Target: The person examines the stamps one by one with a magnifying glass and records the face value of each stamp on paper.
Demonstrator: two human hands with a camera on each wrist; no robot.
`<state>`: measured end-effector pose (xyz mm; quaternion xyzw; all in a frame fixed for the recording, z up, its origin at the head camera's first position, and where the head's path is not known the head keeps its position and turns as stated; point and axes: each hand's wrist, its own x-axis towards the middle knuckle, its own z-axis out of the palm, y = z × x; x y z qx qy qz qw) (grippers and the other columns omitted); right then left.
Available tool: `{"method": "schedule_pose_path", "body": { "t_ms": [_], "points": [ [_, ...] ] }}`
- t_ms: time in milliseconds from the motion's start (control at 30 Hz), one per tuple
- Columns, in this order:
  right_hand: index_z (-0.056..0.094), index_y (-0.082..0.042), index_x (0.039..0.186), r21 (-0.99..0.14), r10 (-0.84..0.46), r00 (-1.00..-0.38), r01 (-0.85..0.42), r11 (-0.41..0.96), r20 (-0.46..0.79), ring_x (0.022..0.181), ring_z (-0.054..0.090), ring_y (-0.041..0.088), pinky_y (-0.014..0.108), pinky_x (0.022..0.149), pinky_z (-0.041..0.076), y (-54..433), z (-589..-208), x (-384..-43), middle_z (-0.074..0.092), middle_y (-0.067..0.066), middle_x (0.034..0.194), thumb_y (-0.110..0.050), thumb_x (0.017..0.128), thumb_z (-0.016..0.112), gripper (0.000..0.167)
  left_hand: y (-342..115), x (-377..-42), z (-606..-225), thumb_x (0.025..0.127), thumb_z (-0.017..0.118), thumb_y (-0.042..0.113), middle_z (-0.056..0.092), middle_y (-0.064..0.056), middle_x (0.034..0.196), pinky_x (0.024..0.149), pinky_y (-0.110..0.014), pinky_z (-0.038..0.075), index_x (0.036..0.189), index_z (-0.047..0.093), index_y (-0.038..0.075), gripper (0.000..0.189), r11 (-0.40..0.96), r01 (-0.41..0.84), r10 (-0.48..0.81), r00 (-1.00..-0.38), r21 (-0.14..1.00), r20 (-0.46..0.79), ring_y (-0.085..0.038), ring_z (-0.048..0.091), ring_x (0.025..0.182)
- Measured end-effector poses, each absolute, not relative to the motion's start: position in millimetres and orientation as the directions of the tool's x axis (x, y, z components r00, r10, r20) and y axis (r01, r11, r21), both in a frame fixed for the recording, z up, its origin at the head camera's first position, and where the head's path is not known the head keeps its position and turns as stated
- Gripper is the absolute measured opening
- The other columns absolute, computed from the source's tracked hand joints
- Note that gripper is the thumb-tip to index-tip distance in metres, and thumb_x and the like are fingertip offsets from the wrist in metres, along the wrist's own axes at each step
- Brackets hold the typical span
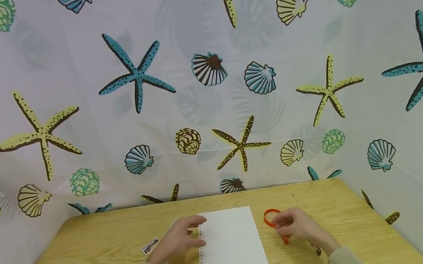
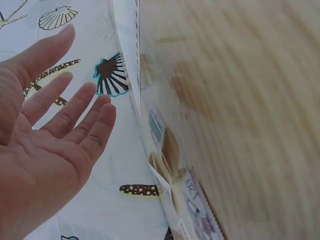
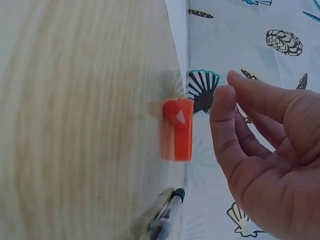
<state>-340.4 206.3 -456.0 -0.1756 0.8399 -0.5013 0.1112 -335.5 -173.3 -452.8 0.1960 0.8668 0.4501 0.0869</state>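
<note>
A lined sheet of paper [image 1: 231,244] with punched holes along its left edge lies on the wooden table. My left hand [image 1: 179,239] hovers at the sheet's left edge, its fingers apart and holding nothing; the left wrist view shows its palm [image 2: 55,135]. To the right of the sheet, my right hand [image 1: 296,225] is above a red ring [image 1: 266,220] with a red stem-like piece [image 1: 285,240] below it. In the right wrist view the red band [image 3: 183,145] stands on the table, apart from my loosely bent fingers [image 3: 225,125], which hold nothing.
A pen [image 3: 165,215] with a dark tip lies nearer my right wrist. Small printed slips [image 1: 150,246] lie left of the sheet, one [image 2: 202,207] near my left wrist. A curtain [image 1: 192,108] patterned with shells and starfish hangs behind the table [image 1: 103,251].
</note>
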Motion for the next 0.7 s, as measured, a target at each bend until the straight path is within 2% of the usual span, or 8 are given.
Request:
{"method": "schedule_pose_path", "body": {
  "t_ms": [233,433,700],
  "points": [
    [0.066,0.008,0.116,-0.899,-0.414,-0.908,-0.130,0.418,-0.062,0.086,0.063,0.015,0.033,0.075,0.057,215,-460,-344,0.068,0.018,0.103,-0.003,0.089,0.069,0.030,-176,-346,-458,0.081,0.078,0.007,0.053,-0.017,0.141,0.108,-0.056,0.037,0.135,0.055,0.003,0.059,0.494,0.253,0.465,-0.885,0.832,-0.007,-0.043,0.043,0.133],
    [0.066,0.007,0.117,-0.916,-0.401,-0.911,-0.074,0.394,-0.099,0.074,0.063,0.015,0.034,0.071,0.057,219,-460,-346,0.069,0.014,0.097,-0.004,0.089,0.068,0.030,-177,-350,-460,0.080,0.078,0.004,0.055,-0.017,0.139,0.107,-0.058,0.036,0.133,0.057,0.001,0.057,0.506,0.244,0.461,-0.887,0.828,-0.020,-0.044,0.044,0.132],
    [0.064,0.009,0.118,-0.907,-0.419,-0.902,-0.087,0.412,-0.104,0.070,0.063,0.016,0.034,0.067,0.056,221,-463,-348,0.067,0.011,0.093,0.000,0.088,0.068,0.032,-177,-353,-462,0.076,0.082,0.005,0.058,-0.014,0.134,0.104,-0.055,0.042,0.128,0.062,0.005,0.056,0.553,0.247,0.444,-0.895,0.796,-0.031,-0.039,0.049,0.127]
  ]
}}
